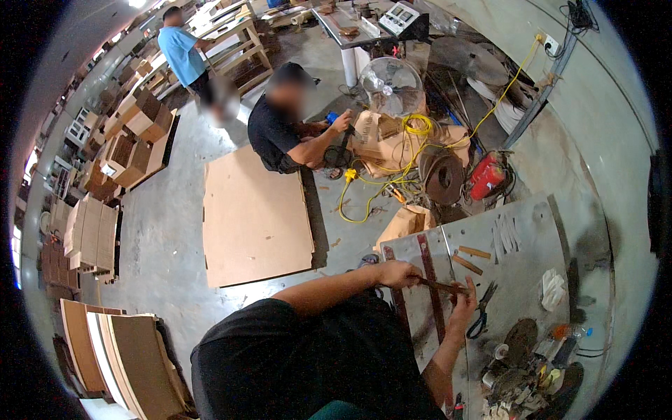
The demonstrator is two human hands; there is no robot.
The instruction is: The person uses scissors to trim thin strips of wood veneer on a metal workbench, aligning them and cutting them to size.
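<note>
My left hand (399, 274) pinches one end of a thin dark brown strip (441, 285). At its other end the strip rests in the fingers of my right hand (461, 302). Both hands are over a grey worktable (521, 280). Beside my right hand lies a pair of dark-handled scissors (481, 312). Two short tan strips (467, 264) lie a little beyond my hands, and several white strips (505, 238) lie to their right. Long dark red strips (432, 283) run across the table's left part, under the held strip.
Bottles, a tape roll and clutter (521, 378) crowd the table's near right. A crumpled white wad (553, 289) lies there. Beyond are a fan (392, 85), yellow cable (418, 126) and red machine (488, 175). A co-worker (276, 129) crouches by a cardboard sheet (255, 217); another person (180, 52) stands farther back.
</note>
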